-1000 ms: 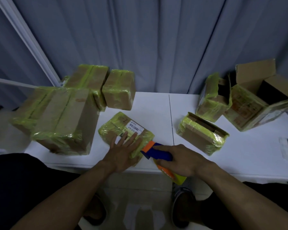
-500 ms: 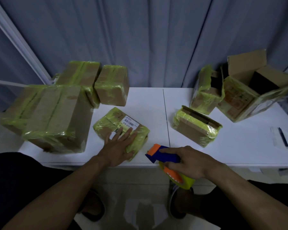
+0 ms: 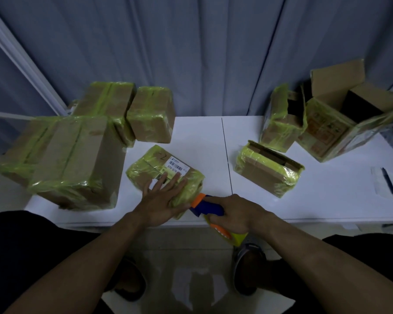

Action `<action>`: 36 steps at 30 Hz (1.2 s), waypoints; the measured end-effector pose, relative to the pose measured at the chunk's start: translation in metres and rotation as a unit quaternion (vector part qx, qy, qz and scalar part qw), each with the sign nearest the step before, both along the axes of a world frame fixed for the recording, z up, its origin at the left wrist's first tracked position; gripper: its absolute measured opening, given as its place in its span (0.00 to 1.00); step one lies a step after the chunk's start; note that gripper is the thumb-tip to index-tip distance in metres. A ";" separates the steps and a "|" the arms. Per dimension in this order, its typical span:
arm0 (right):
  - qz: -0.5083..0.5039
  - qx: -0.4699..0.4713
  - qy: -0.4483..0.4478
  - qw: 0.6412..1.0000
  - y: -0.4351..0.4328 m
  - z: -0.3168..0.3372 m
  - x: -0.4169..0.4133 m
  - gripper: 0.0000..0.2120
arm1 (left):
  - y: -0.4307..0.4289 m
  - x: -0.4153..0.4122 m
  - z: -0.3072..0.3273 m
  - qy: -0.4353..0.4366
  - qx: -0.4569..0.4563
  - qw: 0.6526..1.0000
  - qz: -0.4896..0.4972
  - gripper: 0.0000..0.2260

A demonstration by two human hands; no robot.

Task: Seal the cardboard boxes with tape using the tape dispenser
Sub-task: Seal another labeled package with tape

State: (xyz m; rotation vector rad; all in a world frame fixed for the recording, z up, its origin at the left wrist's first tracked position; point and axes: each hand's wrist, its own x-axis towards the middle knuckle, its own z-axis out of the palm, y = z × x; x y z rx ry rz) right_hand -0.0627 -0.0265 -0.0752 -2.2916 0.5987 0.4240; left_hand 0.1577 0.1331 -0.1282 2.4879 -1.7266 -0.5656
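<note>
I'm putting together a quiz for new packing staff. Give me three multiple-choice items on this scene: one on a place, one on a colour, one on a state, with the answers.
1. Where does the left hand lie?
A) flat on the labelled box
B) on the floor
C) on the curtain

2. What colour is the tape on the boxes?
A) red
B) black
C) yellow-green

3. What state is the far-right box in?
A) crushed flat
B) flaps open
C) taped shut

Answers:
1 A, since its fingers lie straight on the box's top.
2 C, since yellow-green bands wrap the boxes.
3 B, since its flaps stand up and the dark inside shows.
</note>
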 end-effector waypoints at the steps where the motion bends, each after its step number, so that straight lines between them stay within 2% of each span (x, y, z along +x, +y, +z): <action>1: -0.001 -0.001 -0.004 1.000 0.001 0.000 0.003 0.27 | 0.000 0.000 0.000 0.006 0.000 1.000 0.001 0.34; 3: 0.000 -0.008 -0.005 1.000 0.002 -0.001 0.010 0.30 | 0.000 0.001 0.000 0.006 0.000 1.000 -0.001 0.33; 13: 0.011 -0.040 -0.003 0.999 0.003 -0.007 0.022 0.26 | 0.002 0.005 -0.018 -0.043 -0.049 0.998 -0.012 0.30; 19: 0.079 -0.204 0.030 0.975 0.013 -0.004 0.021 0.31 | -0.002 0.002 -0.011 -0.019 -0.030 0.999 0.011 0.36; 21: 0.089 -0.225 0.032 0.970 0.018 -0.001 0.020 0.31 | -0.003 0.000 -0.008 -0.016 -0.029 0.999 0.020 0.40; 31: 0.032 -0.210 0.033 0.977 0.022 0.002 0.012 0.28 | -0.007 -0.010 -0.009 -0.016 -0.049 0.997 0.057 0.45; 36: 0.043 -0.216 0.033 0.975 0.024 -0.005 0.020 0.28 | -0.004 -0.008 -0.010 0.026 -0.079 0.995 0.059 0.40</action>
